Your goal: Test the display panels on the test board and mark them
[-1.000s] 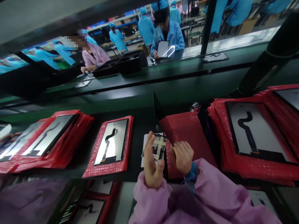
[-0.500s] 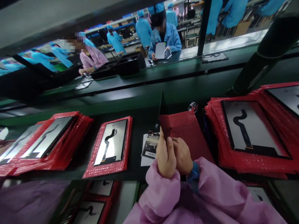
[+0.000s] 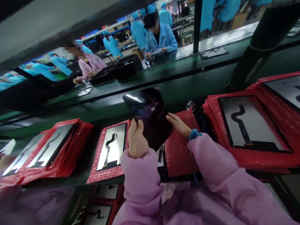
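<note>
A glossy black display panel is held up in front of me, tilted, its dark face towards me. My left hand is closed on its lower left edge, thumb on the face. At its right edge are the fingertips of my right hand, fairly straight and closed against the edge. Below my right hand lies a red bubble-wrap sleeve. A small part on white shows beneath the panel, mostly hidden. To the left, another display panel with a black ribbon cable lies on red bubble wrap.
Stacks of red bubble sleeves with panels stand at left and right. A green post rises behind the right stack. Across the green bench sit a person in blue and one in pink. More panels lie on a lower shelf.
The display panel has turned from edge-on to show its dark face and moved left. My hands have parted, the left one moving left. The person in blue opposite has lowered their panel.
</note>
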`<state>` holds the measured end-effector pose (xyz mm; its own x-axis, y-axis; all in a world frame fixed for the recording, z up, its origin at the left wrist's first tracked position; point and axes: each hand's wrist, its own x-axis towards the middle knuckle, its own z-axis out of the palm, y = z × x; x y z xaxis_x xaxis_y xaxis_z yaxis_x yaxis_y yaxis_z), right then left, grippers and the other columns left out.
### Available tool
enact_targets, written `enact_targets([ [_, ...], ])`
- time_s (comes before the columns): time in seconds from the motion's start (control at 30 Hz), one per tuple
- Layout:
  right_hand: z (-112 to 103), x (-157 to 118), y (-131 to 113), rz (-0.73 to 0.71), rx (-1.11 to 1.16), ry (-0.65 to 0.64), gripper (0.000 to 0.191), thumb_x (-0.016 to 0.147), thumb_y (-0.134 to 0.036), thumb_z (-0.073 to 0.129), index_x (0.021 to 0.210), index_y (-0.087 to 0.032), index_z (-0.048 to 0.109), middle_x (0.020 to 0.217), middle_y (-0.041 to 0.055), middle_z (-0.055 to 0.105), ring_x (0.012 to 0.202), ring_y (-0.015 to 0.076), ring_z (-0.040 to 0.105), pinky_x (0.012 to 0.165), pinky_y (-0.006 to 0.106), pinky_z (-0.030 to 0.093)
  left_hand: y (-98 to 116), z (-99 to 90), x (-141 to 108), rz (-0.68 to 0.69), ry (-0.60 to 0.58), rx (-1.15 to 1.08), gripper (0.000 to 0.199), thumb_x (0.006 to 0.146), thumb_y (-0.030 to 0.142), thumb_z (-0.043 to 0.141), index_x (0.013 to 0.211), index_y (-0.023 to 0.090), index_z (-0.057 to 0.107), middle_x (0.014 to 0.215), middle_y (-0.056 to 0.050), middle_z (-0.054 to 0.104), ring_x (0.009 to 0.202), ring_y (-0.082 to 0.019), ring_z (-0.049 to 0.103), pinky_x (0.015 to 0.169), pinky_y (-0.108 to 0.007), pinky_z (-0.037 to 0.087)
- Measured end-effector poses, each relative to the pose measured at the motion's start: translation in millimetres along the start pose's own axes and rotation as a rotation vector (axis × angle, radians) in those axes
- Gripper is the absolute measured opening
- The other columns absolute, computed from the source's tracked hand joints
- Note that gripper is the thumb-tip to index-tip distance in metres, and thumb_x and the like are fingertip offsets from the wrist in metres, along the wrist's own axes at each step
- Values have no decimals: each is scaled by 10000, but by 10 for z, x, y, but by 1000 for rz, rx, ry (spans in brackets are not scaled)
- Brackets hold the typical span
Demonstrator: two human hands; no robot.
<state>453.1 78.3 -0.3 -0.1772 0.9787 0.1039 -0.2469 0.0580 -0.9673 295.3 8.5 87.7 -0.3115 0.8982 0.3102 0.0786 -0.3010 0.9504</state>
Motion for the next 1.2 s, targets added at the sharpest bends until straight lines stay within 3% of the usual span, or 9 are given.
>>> enact_targets([
  [0.13,80,-58,31,77,176,-4,475,789,-643,642,1054,-249,664,1070,46,719,1153,256,626,994,452,528,68,-89,394,-126,-116,-135,299,841,377,686,1062,179,719,1150,-101,718,1259,-264,589,1117,-411,430],
  [0.23,109,-78,44,115,319,50,466,732,-612,713,1019,-251,643,1000,21,726,1095,241,650,926,403,555,6,-265,425,-143,-185,-170,328,890,437,604,1129,227,680,1216,-89,683,1199,-247,618,1058,-429,474],
  [0.3,124,-74,57,120,357,102,470,708,-607,735,997,-253,625,987,12,723,1108,236,643,925,389,552,-126,-440,211,-51,-50,-35,288,931,426,547,1134,255,657,1196,-69,673,1137,-223,633,1019,-418,490],
  [0.37,137,-73,71,113,354,143,471,712,-625,721,982,-257,604,993,10,717,1138,234,630,938,390,549,-330,-611,-170,104,137,315,221,959,384,524,1042,234,664,1068,-62,672,1052,-208,631,989,-396,485],
  [0.4,142,-76,78,110,352,164,468,716,-632,714,972,-259,594,994,10,713,1150,234,624,945,394,547,-448,-682,-393,171,101,524,211,965,365,522,1008,218,667,1017,-69,663,1021,-214,620,980,-401,478],
  [0.47,147,-87,92,108,346,193,459,730,-644,701,954,-263,574,998,10,704,1164,234,615,959,402,547,-680,-781,-826,309,-116,819,205,957,308,538,1012,187,694,1051,-113,640,1028,-238,599,960,-410,477],
  [0.6,144,-109,120,104,287,220,447,777,-666,657,953,-270,548,1039,18,694,1164,232,616,970,422,553,-966,-846,-1311,469,-282,1096,306,960,206,517,1221,198,677,1199,-152,578,1069,-253,585,933,-413,482],
  [0.8,141,-120,121,94,249,245,465,792,-674,633,1026,-276,571,1157,28,697,1207,228,605,994,416,549,-984,-859,-1281,538,-381,1223,385,937,150,511,1259,256,695,1245,-155,564,1087,-289,561,920,-430,445],
  [1.2,153,-143,88,70,295,257,528,783,-687,636,1100,-265,611,1171,39,715,1253,241,595,1022,438,548,-986,-873,-1336,509,-407,1241,422,960,169,478,1311,304,667,1252,-136,606,1056,-277,587,922,-439,456],
])
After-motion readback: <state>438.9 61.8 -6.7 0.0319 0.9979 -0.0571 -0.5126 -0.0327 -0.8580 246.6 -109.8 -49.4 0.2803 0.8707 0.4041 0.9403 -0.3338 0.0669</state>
